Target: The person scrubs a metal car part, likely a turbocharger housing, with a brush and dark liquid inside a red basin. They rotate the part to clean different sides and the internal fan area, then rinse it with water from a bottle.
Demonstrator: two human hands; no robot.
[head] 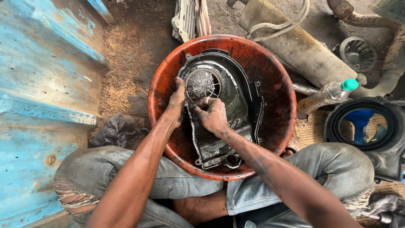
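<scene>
Pinching something small that we cannot make out, our right hand point(213, 115) has its grip curled tight at the lower rim of the round grille point(203, 84) on a black engine cover point(236, 105). Our left hand point(176, 103) has a narrow grip on the cover's left edge just beside that grille, thumb up along the rim and fingers tucked under the edge. Both hands are smeared with dark oil.

We see the cover lying flat inside a round orange basin point(270, 71), wet and glossy, its narrow end pointing toward our lap and nearly touching the basin's near rim. The basin rests on the dirt floor between our knees, which are in torn grey jeans point(337, 169).

Beside the basin's right edge lies a clear plastic bottle point(327, 96) with a green cap, tilted on its side. Past it, on the floor to the right, sits a black ring-shaped housing point(392, 143). Behind the basin a dusty exhaust muffler point(295, 46) lies slanted, with a small fan wheel point(357, 54) near it. A grey rag point(110, 131) lies by the basin's left edge, against a blue metal sheet point(38, 84).
</scene>
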